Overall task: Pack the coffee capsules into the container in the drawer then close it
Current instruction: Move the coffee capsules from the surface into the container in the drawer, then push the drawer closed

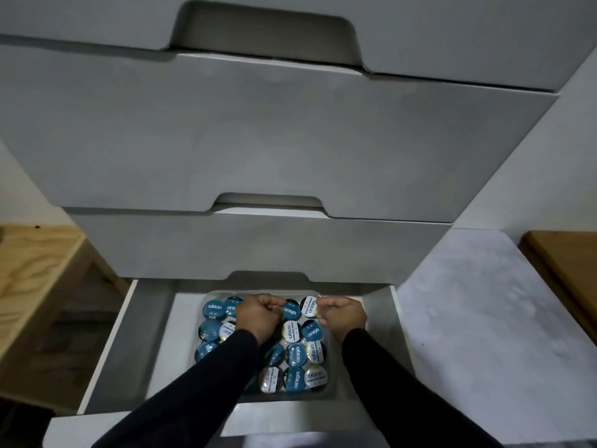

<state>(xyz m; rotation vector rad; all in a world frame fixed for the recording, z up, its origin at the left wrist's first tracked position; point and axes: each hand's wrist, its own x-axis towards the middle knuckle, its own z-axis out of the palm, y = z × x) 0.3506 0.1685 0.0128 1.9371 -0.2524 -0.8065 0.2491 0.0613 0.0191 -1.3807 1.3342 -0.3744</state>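
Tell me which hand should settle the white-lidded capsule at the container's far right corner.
Right. The right hand is already at that white-lidded capsule; the left hand sits further left, over the container.

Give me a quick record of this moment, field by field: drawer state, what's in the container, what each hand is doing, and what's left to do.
drawer: bottom one, pulled open
container: clear tray inside the drawer, nearly full
capsules: blue-lidded and white-lidded, lids up, in rows
left hand: curled over the far rows, contents of its grip hidden
right hand: at the far right corner, fingertips on a white-lidded capsule
remaining: drawer not yet closed
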